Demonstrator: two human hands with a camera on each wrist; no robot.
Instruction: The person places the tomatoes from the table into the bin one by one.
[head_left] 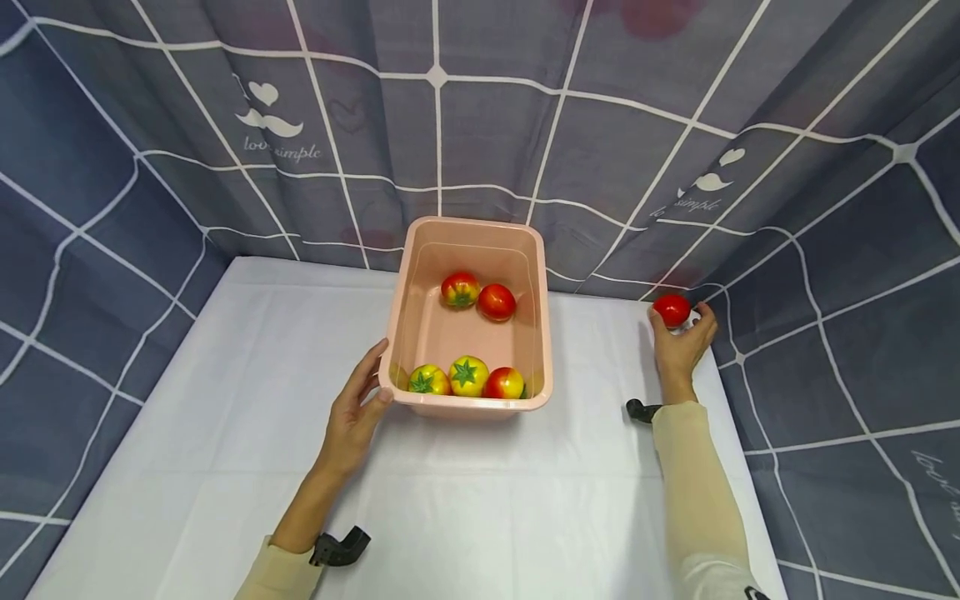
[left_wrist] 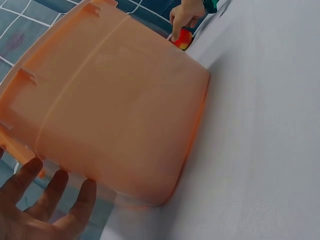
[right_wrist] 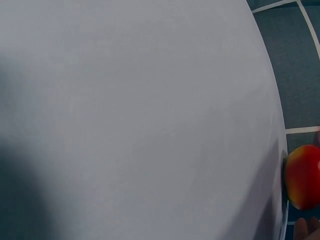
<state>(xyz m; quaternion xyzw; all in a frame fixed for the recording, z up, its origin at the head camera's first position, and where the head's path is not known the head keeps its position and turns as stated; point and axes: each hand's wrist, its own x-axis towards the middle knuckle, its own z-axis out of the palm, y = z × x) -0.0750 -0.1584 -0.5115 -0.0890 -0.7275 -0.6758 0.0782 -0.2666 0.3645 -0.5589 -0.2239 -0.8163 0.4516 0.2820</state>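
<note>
A peach-coloured plastic bin (head_left: pixel 468 406) stands at the middle back of the table, with several red and yellow-green tomatoes inside. Two of them, one being a red tomato (head_left: pixel 497 302), lie in its rear half; the others, including a yellow-green tomato (head_left: pixel 468 375), line its front wall. My left hand (head_left: pixel 356 412) holds the bin's front left corner, thumb at the front and fingers along the side. At the table's far right corner, my right hand (head_left: pixel 682 346) surrounds another red tomato (head_left: pixel 671 310). Its thumb touches the tomato, while a gap shows beside the fingers.
A white cloth (head_left: pixel 300 333) covers the table. Grey-blue checked curtains (head_left: pixel 480 125) hang close behind it and along both sides. Each wrist carries a black strap mount (head_left: pixel 341 547).
</note>
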